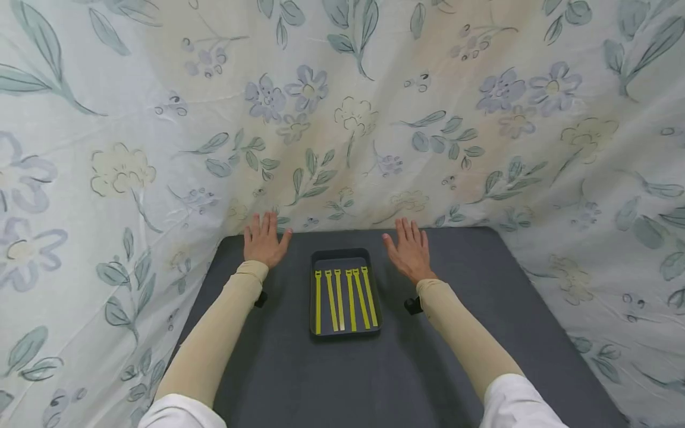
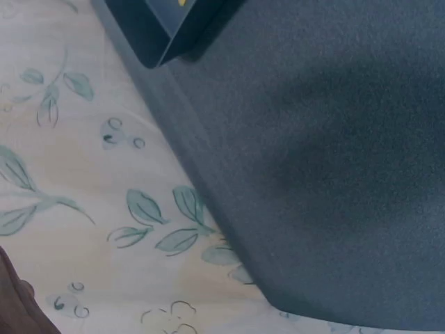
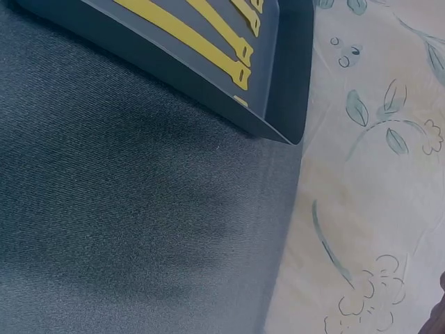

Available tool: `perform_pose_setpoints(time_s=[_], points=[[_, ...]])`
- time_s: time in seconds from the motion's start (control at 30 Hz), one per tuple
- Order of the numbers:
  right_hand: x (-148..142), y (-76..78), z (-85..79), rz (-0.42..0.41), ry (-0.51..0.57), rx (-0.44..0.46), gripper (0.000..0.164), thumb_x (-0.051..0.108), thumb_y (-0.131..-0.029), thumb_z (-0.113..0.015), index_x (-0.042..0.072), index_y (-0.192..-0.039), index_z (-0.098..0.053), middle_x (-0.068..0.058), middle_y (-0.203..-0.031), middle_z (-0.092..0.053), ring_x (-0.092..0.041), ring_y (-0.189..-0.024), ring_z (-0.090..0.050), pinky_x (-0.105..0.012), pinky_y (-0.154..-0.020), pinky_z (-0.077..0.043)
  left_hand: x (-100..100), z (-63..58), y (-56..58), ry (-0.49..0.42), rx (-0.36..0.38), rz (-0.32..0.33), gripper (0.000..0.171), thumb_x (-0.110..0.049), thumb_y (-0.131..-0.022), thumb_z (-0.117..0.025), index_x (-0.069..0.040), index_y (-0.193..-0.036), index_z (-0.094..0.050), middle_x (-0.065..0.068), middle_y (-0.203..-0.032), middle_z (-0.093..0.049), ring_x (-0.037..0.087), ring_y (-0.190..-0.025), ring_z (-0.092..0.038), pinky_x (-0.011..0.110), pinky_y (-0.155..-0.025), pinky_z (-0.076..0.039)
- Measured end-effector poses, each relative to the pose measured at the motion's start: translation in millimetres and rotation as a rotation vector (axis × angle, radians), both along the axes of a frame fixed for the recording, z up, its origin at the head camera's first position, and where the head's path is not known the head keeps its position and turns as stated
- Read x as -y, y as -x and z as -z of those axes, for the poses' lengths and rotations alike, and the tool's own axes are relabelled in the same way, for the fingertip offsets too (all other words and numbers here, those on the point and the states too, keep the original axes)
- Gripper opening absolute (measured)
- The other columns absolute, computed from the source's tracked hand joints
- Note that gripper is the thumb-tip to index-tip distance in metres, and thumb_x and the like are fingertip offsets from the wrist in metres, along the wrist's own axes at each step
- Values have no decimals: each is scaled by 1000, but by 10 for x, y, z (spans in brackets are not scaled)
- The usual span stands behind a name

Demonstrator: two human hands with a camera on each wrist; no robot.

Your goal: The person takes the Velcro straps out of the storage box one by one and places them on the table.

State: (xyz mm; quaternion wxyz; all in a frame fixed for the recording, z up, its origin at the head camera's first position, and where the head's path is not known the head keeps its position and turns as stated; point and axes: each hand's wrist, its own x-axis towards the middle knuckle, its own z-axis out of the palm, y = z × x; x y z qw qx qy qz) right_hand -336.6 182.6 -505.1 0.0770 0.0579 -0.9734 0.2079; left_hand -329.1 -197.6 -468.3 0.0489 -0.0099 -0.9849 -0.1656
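Note:
Between the two hands, a dark rectangular tray [image 1: 345,336] holds several yellow straps [image 1: 351,300], laid side by side lengthwise. Each strap has a wider slotted head at its far end, like a cable tie; the slots show closely on one yellow strap [image 3: 240,73] in the right wrist view. My left hand [image 1: 264,241] is held out left of the tray with straight fingers and thumb apart, holding nothing. On the other side, my right hand [image 1: 409,249] is spread likewise, palm down and bare of any object. Only a sliver of each hand enters its wrist view.
Under the tray lies a dark grey tabletop [image 1: 342,386], its far edge meeting a floral cloth [image 1: 353,119] that hangs behind and along both sides. Small black wrist devices show below each wrist, one being the right device [image 1: 412,306].

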Motion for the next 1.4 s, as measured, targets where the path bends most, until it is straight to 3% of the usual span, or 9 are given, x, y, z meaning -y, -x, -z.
perform_pose_setpoints(time_s=[0.37, 0.57, 0.7, 0.8, 0.9, 1.0, 1.13, 1.27, 1.4], points=[[44, 34, -37, 0, 10, 21, 78, 65, -105, -20, 15, -164, -8, -11, -172, -6, -34, -160, 1, -57, -127, -1, 60, -31, -42, 2, 29, 6, 76, -56, -107, -28, -10, -163, -6, 17, -171, -6, 39, -159, 3, 62, -126, -1], [223, -51, -226, -5, 174, 15, 71, 51, -108, -35, 8, -161, -17, -18, -169, -15, -38, -158, -10, -60, -126, -11, 79, -121, -166, 0, 247, 67, 66, -46, -109, -30, -1, -157, -27, 26, -159, -35, 45, -146, -37, 63, -116, -34], [408, -185, -362, -58, 279, 62, 62, 43, -108, -43, 8, -157, -29, -18, -161, -34, -38, -148, -34, -59, -118, -30, 81, -76, -330, -37, 363, 106, 53, -36, -111, -34, 0, -147, -47, 24, -141, -58, 40, -120, -63, 56, -100, -51], [537, -338, -423, -106, 434, 212, 51, 38, -108, -44, 9, -150, -43, -19, -145, -53, -38, -129, -55, -55, -105, -47, 39, 30, -500, -163, 435, 151, 47, -31, -111, -35, 3, -131, -60, 22, -115, -70, 31, -93, -71, 45, -83, -58], [663, -531, -409, -147, 603, 427, 42, 33, -109, -44, 6, -139, -56, -24, -127, -65, -41, -112, -66, -52, -93, -56, -48, 191, -705, -408, 552, 158, 45, -30, -112, -36, 7, -114, -62, 14, -87, -69, 21, -70, -68, 37, -66, -58], [832, -532, -395, -198, 730, 623, 40, 28, -109, -44, 1, -134, -60, -31, -121, -67, -45, -106, -68, -55, -91, -57, -131, 303, -705, -598, 642, 135, 45, -32, -112, -35, 7, -105, -58, 5, -74, -64, 16, -63, -67, 34, -58, -59], [1071, -573, -226, -245, 827, 804, 45, 25, -109, -44, -4, -142, -53, -30, -126, -66, -41, -107, -70, -56, -98, -54, -189, 540, -753, -670, 692, 113, 46, -34, -112, -33, 3, -102, -58, 6, -70, -63, 17, -59, -68, 34, -53, -58], [1283, -702, 39, -245, 848, 887, 47, 20, -108, -42, -9, -145, -45, -30, -129, -65, -38, -109, -71, -49, -96, -57, -186, 805, -885, -728, 715, 110, 49, -36, -112, -30, 3, -99, -58, 5, -68, -64, 17, -57, -68, 34, -50, -57], [1454, -851, 208, -238, 717, 825, 40, 15, -104, -43, -11, -130, -59, -27, -121, -68, -35, -102, -73, -42, -86, -61, -217, 1018, -1005, -825, 708, 133, 52, -38, -112, -30, 2, -97, -59, 2, -60, -60, 18, -57, -70, 34, -49, -57]])
